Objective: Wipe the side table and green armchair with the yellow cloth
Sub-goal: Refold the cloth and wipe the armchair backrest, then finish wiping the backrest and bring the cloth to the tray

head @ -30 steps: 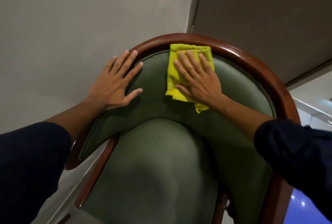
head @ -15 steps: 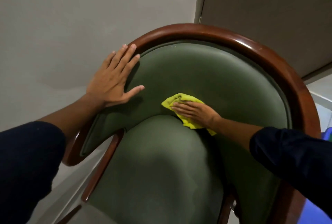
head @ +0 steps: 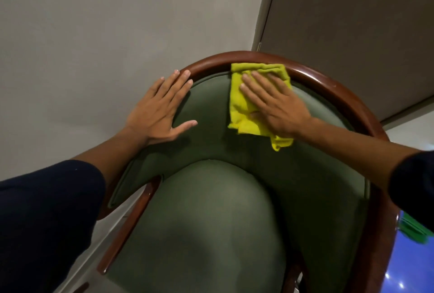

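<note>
The green armchair (head: 211,217) fills the lower middle of the head view, with a curved dark wooden rim (head: 333,90) around its padded back. My right hand (head: 274,104) lies flat on the yellow cloth (head: 239,107), pressing it against the top of the green backrest, the cloth's upper edge on the wooden rim. My left hand (head: 159,109) rests flat with fingers spread on the left part of the backrest, its fingertips at the rim. It holds nothing. The side table is not in view.
A pale wall (head: 117,22) stands right behind the chair, and a brown panel (head: 352,22) to its right. Pale floor (head: 413,133) shows at the right. A blue surface (head: 408,264) with something green (head: 415,231) on it sits at the bottom right.
My right hand has slid the yellow cloth up from the bottom of the backrest, near the seat, to the top at the wooden rim. My left hand stayed in place on the backrest.
</note>
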`<state>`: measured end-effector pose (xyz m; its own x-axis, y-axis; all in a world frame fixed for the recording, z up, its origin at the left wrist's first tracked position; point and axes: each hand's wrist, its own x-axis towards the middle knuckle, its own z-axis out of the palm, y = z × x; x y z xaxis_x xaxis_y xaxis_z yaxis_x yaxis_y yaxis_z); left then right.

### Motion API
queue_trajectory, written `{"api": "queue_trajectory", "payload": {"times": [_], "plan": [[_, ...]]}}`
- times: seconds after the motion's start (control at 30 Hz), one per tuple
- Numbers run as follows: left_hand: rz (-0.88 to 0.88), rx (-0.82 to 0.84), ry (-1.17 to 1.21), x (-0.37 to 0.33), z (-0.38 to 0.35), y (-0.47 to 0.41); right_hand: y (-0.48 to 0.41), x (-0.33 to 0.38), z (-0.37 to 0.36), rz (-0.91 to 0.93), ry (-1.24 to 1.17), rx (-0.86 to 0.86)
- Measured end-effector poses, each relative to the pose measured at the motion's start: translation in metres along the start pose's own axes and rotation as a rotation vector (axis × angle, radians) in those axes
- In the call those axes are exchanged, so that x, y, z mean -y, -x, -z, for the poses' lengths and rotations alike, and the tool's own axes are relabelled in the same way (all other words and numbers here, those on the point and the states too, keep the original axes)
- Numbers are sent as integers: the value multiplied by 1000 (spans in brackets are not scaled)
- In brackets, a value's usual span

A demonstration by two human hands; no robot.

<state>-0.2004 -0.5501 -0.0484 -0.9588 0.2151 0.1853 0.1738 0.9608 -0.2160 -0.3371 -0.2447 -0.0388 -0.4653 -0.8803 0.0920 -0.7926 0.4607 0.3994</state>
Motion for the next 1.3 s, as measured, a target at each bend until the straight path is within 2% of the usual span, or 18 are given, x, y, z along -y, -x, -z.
{"api": "queue_trajectory", "payload": {"times": [0.1,0.17,0.27,0.37,0.5,0.57,0.63,0.7,0.77,0.83,0.93,1.0,1.07,1.13,1.2,1.23,1.27,1.3], "plan": [[6,-14,35,-1,2,1,-42,17,6,179,10,-10],[0,-7,69,1,3,-1,-44,15,4,202,20,8],[11,23,89,1,2,-1,3,5,5,-36,2,75],[22,56,106,-1,3,0,89,0,15,-279,-44,162],[99,106,158,-7,15,2,187,18,49,-437,-93,335],[206,102,214,-29,21,13,209,29,64,-453,-145,305],[304,59,326,-73,29,36,218,34,74,-505,-203,182],[360,56,498,-131,36,66,220,28,81,-652,-215,89],[383,140,643,-193,43,95,223,18,83,-884,-274,95],[427,227,773,-245,48,120,223,13,86,-1074,-412,73],[559,295,1007,-305,63,139,231,17,92,-1182,-629,-83],[740,285,1275,-338,82,134,246,18,97,-1288,-937,-184],[971,303,1635,-372,109,123,276,16,107,-1345,-1362,-268],[1053,488,1945,-408,134,117,315,14,115,-1319,-1832,-314],[948,802,2194,-449,157,116,355,14,121,-1273,-2189,-283],[875,925,2318,-470,167,115,377,14,124,-1251,-2293,-255],[876,965,2459,-492,176,112,400,14,126,-1261,-2358,-223],[980,917,2593,-512,183,107,425,16,123,-1296,-2380,-189]]}}
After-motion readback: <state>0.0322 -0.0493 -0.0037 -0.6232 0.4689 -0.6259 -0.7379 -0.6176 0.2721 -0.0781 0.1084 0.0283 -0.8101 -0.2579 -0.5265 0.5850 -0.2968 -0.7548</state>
